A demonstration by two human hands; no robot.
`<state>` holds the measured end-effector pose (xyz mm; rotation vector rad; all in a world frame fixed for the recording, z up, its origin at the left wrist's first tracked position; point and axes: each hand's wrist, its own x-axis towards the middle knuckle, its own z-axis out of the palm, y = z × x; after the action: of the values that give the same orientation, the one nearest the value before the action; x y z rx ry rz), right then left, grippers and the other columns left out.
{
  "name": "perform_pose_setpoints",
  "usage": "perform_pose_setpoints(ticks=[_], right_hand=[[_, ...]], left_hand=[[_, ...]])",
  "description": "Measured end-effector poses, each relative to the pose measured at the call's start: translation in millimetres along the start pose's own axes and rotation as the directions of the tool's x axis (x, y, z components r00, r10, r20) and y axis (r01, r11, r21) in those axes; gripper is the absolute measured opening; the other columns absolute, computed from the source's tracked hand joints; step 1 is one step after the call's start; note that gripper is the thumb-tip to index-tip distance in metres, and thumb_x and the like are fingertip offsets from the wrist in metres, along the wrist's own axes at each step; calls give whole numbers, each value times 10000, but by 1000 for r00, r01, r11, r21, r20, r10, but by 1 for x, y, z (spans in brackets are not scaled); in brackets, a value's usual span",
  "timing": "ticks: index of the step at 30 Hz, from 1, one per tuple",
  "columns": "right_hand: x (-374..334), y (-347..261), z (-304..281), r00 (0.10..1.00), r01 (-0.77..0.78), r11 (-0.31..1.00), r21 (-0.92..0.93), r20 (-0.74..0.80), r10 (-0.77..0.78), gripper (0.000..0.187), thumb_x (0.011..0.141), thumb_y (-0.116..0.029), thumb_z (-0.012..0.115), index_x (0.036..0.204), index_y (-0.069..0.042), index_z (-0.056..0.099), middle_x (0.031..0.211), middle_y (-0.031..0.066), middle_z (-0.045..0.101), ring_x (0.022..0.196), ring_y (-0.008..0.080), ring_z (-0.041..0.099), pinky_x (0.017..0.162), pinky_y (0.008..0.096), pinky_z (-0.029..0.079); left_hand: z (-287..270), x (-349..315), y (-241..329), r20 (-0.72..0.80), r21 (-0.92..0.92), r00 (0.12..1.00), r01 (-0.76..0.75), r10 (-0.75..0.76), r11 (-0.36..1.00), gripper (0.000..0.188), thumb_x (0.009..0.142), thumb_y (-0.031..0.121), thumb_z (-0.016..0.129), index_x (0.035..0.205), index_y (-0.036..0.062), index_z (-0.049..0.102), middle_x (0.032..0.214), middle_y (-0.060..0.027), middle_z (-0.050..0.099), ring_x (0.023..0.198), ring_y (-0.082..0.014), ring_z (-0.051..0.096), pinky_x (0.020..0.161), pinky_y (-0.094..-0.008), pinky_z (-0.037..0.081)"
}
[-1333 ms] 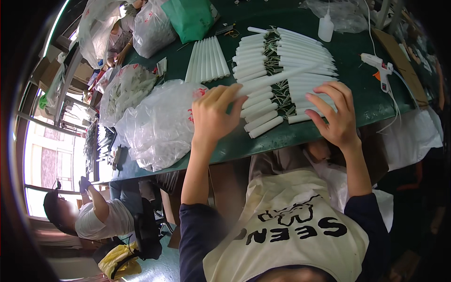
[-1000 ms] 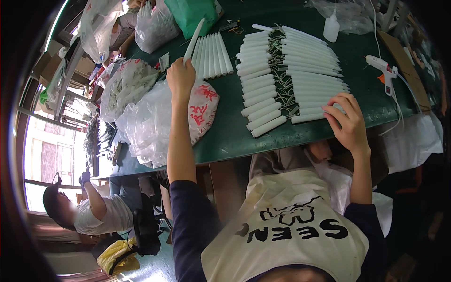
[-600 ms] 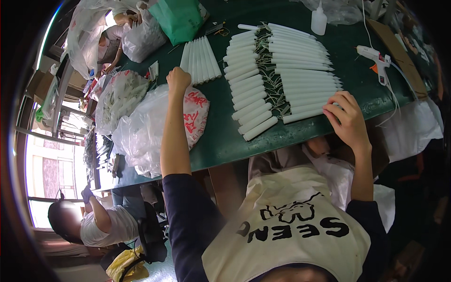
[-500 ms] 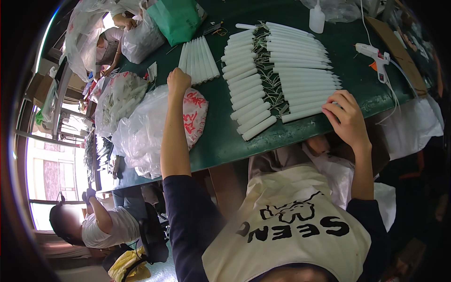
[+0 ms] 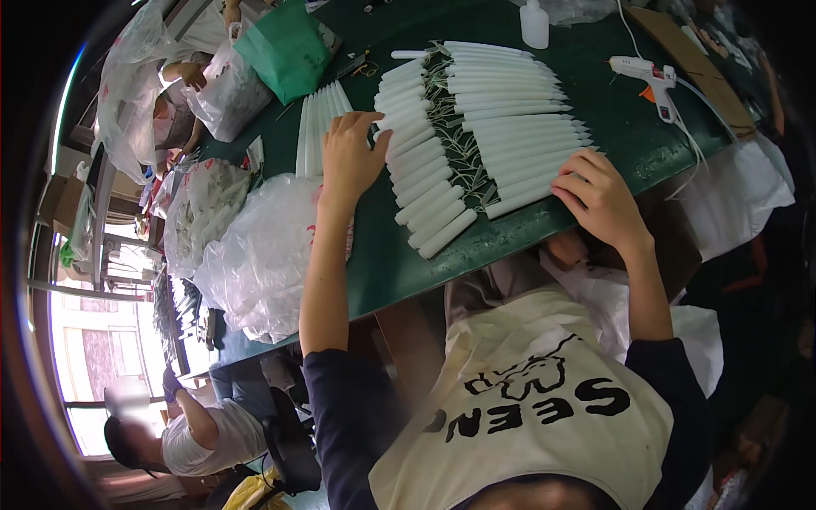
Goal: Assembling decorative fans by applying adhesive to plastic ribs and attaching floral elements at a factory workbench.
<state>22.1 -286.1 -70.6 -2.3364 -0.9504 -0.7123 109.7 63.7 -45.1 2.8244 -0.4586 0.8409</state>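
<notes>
Two side-by-side columns of white taper candles lie on the green table [image 5: 391,285]: a left column [image 5: 416,153] and a right column [image 5: 514,119]. Thin greenish wire-like strands [image 5: 455,127] run between their inner ends. My left hand [image 5: 351,153] is by the outer ends of the left column, thumb apart from the fingers, nothing visible in it. Loosely bent, the fingers of my right hand [image 5: 592,191] are at the tip of the nearest candle in the right column, seemingly touching it. A smaller group of white candles [image 5: 313,127] lies left of my left hand, partly hidden by it.
Clear plastic bags [image 5: 255,255] crowd the table's left side, near a green bag [image 5: 285,51]. A white glue gun [image 5: 648,78] with its cord and a white bottle [image 5: 535,25] stand at the right and back. Other people [image 5: 212,429] are at the left.
My left hand has moved right, from the smaller candle group to the left column, and its fingers have opened out. My right hand stays by the tip of the nearest candle. The view has shifted slightly.
</notes>
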Motion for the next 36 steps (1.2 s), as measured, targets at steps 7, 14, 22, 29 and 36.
perform_pose_setpoints(ticks=[7, 14, 22, 29, 36], right_hand=[[-1, -5, -2, 1000, 4, 1000, 8, 25, -4, 93, 750, -40, 718, 806, -14, 648, 842, 64, 597, 871, 250, 571, 772, 362, 473], [-7, -1, 0, 998, -20, 1000, -2, 61, 20, 86, 761, -53, 712, 818, -22, 656, 822, 60, 601, 839, 245, 571, 760, 360, 468], [-1, -8, 10, 999, -6, 999, 48, 53, 4, 132, 742, -42, 725, 849, -33, 647, 889, 61, 583, 845, 247, 572, 748, 361, 474], [0, -9, 12, 999, 20, 998, 61, 44, -23, 108, 747, -49, 724, 815, -34, 642, 875, 58, 574, 839, 240, 570, 725, 356, 474], [10, -8, 10, 999, 43, 997, 62, -16, -42, 101, 752, -33, 724, 809, -30, 641, 881, 58, 578, 861, 246, 578, 720, 352, 482]], left_hand=[[28, 5, 12, 110, -22, 991, -69, 71, 997, 250, 800, 227, 725, 1015, 107, 680, 1026, -85, 655, 1014, -298, 575, 867, -412, 436], [33, 5, 15, 205, -13, 978, -44, 45, 999, 300, 791, 257, 740, 1040, 114, 656, 1023, -79, 649, 1023, -288, 574, 868, -417, 435], [13, -12, 35, 57, -85, 993, -94, 99, 992, 309, 836, 234, 701, 1118, 123, 637, 1079, -60, 634, 1042, -281, 563, 881, -410, 422], [22, -19, 19, 33, -35, 988, -152, 153, 988, 317, 863, 225, 669, 1162, 124, 636, 1134, -53, 632, 1088, -283, 552, 907, -407, 414], [31, -14, 21, 98, -13, 993, -70, 71, 997, 300, 845, 220, 687, 1125, 121, 647, 1061, -70, 630, 1031, -273, 565, 865, -409, 430]])
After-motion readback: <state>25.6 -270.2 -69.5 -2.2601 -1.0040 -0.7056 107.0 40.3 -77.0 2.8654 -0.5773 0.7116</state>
